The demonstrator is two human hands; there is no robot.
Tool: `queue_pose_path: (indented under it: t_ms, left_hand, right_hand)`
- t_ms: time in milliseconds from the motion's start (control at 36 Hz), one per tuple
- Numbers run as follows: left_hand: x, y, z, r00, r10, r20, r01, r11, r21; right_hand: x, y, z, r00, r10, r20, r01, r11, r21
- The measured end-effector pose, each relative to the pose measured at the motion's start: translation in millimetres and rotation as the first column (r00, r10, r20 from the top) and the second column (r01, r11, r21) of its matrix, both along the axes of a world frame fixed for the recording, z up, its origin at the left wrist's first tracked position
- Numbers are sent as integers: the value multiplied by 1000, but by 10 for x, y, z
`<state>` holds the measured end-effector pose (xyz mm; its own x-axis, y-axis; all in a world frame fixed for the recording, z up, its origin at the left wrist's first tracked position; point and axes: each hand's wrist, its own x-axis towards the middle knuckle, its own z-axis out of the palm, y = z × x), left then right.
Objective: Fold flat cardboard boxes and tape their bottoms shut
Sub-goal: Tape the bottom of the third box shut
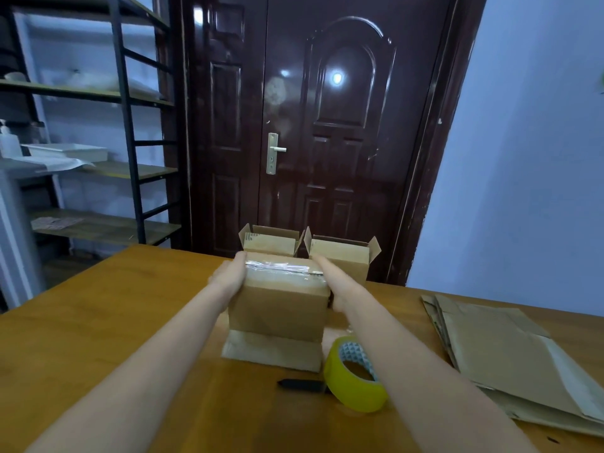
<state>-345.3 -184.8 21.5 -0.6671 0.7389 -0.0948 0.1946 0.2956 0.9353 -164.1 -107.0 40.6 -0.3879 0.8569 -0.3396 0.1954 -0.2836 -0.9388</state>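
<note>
A cardboard box (277, 305) stands upside down on the wooden table (114, 322), its taped bottom seam facing up and its open flaps splayed on the tabletop. My left hand (230, 274) presses flat against the box's left side, fingers reaching the top edge. My right hand (333, 282) lies along its right side with straight fingers. A yellow tape roll (354, 376) stands tilted on the table just right of the box, below my right forearm. A dark cutter (302, 384) lies beside the roll.
Two folded boxes (271, 243) (340, 253) with open top flaps stand behind, at the table's far edge. A stack of flat cardboard (510, 364) lies at the right. A metal shelf rack (127, 125) and a dark door (327, 125) are beyond the table.
</note>
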Motion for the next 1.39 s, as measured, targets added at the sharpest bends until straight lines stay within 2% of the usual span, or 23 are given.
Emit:
queue_pose_path:
  t_ms: [167,306,417,472,556,639,750,861,1028,1222,1389]
  left_hand:
    - [70,-209,308,995,28,-101,-4,974,228]
    - [19,-359,364,993,-63,-102,103,882,459]
    - [-59,-424,356,986,-105,-133,162,815,556]
    - [-86,-416,386,985,-72,-157,150,804,576]
    - [-103,-384,416,976,1,-217,128,805,579]
    - [-108,-375,391,970,17,-243,129,810,572]
    - [-125,-401,295,985,-65,-161,144,822,551]
    - [-195,-397,79,974,-173,-147,218,895,389]
    - [-272,-400,-277,965,-254,-66,262,925,275]
    - [-411,-351,-586,972,-230,53,217,959,184]
    - [-611,-300,-616,985,-159,68,141,966,216]
  right_hand:
    - [52,-136,343,998,-30,-56,36,993,114]
    - [86,-132,555,992,-70,-100,92,968,235]
    - [100,-180,629,983,-47,-176,111,922,371]
    - [96,-187,612,970,-67,-234,163,893,419]
    - [110,-201,603,947,-107,-304,243,856,456]
    - [122,-207,581,946,-76,-315,232,838,495]
    - [90,-156,440,959,-105,-262,220,859,462]
    - [60,-62,247,977,-108,-186,181,880,440]
    - [-32,85,-24,998,-2,66,-24,924,382]
    - [-153,92,-185,916,218,337,-288,941,176]
    - [-395,120,-203,891,320,323,-385,908,163]
